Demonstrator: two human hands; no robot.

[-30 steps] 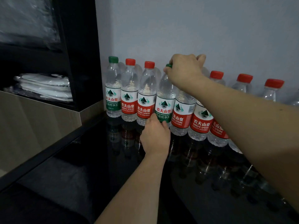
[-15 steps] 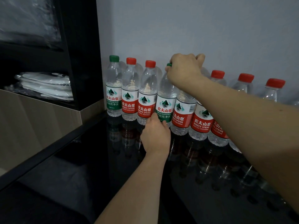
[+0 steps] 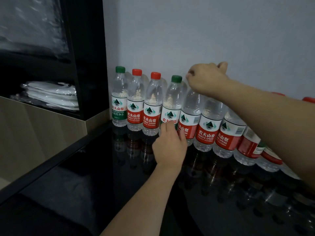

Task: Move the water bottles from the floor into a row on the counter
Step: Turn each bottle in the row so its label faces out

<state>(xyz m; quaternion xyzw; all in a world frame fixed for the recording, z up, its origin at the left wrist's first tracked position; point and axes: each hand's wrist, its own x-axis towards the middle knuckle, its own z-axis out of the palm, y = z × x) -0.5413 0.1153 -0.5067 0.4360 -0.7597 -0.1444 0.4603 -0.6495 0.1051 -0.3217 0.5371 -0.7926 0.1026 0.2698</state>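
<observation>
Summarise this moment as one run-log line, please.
left hand: at green-cap bottle label | right hand: on neighbouring bottle top | row on counter

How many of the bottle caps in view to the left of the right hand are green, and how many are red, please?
Green caps: 2
Red caps: 2
Total: 4
The right hand and its arm hide most caps further along the row, so those are not counted.
</observation>
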